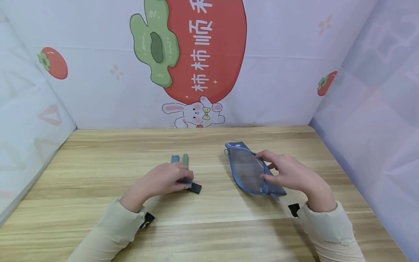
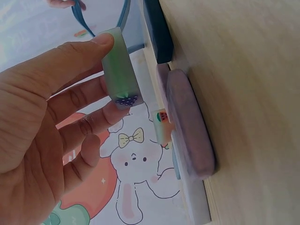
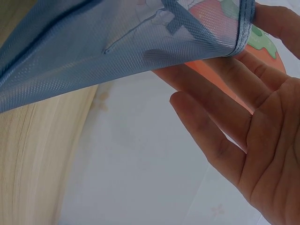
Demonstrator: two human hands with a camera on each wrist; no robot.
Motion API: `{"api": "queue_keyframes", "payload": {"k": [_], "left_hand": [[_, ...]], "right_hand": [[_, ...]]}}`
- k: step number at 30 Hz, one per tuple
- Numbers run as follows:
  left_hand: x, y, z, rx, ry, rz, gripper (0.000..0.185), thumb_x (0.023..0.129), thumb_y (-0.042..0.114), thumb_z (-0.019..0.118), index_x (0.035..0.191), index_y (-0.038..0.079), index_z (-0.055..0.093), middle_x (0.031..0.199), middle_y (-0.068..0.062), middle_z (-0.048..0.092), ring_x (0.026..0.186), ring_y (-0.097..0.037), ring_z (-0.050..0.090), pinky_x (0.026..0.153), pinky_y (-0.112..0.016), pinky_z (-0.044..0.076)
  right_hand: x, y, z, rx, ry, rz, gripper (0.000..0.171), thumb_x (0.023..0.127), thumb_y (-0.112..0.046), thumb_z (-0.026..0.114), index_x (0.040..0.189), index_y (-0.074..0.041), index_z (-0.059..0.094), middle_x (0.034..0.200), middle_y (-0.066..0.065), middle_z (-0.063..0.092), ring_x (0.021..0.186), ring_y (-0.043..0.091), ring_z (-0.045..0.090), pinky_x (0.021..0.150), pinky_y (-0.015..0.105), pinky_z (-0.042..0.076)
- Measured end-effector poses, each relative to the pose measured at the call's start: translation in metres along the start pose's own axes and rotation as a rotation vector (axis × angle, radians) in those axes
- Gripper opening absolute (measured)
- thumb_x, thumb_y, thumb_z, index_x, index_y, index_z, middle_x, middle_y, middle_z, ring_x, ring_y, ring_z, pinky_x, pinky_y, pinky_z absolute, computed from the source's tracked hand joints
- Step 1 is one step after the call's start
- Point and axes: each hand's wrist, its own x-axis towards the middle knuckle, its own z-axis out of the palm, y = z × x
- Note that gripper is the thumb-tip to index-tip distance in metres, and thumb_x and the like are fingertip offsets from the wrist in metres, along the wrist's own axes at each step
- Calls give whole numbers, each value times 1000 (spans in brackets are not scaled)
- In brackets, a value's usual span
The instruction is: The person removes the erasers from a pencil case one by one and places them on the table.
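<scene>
Between thumb and fingers, my left hand [image 1: 168,177] pinches a small green translucent block [image 2: 121,70] with a dark grape print at one end. Close beneath it on the table are a dark block [image 1: 195,188] and, in the left wrist view, a purplish block [image 2: 191,129], a white one [image 2: 193,192] and one with a watermelon print [image 2: 161,125]. My right hand [image 1: 288,171] holds a blue mesh zip pouch [image 1: 245,169] by its edge, thumb on one side and fingers on the other. Part of those fingers is hidden behind the mesh.
Just beyond the left hand lie a blue block [image 1: 175,158] and a green block [image 1: 185,160]. The wooden table [image 1: 203,233] ends at a printed back wall [image 1: 278,91], with side walls left and right. Dark straps show at both cuffs.
</scene>
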Motion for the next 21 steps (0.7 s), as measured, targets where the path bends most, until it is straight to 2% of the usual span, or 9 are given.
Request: {"api": "queue_keyframes", "payload": {"k": [4, 8, 11, 21], "left_hand": [[-6, -1, 0, 0, 8, -14, 11, 87, 22, 77, 96, 17, 73, 99, 6, 71, 89, -8, 63, 78, -28, 54], [-12, -1, 2, -18, -4, -72, 13, 86, 24, 78, 96, 18, 75, 102, 7, 72, 101, -11, 67, 81, -30, 55], [-16, 0, 3, -31, -19, -95, 13, 86, 25, 78, 97, 19, 74, 98, 9, 70, 99, -9, 66, 80, -29, 55], [-18, 5, 2, -20, -36, -39, 12, 86, 23, 77, 95, 16, 74, 94, 7, 70, 85, -4, 59, 73, -27, 53]], "right_hand": [[0, 0, 0, -3, -2, -9, 45, 90, -16, 71, 130, -8, 54, 124, 15, 66, 94, 31, 73, 83, 48, 57], [1, -1, 0, -11, -1, -12, 45, 90, -16, 72, 130, -10, 54, 124, 15, 66, 94, 31, 73, 83, 48, 58], [1, -1, 0, -15, -3, -12, 45, 90, -16, 72, 130, -10, 54, 125, 16, 66, 94, 31, 73, 83, 48, 57], [1, 2, 1, -4, -24, -9, 43, 89, -15, 71, 128, -7, 54, 122, 17, 65, 96, 34, 73, 82, 49, 57]]}}
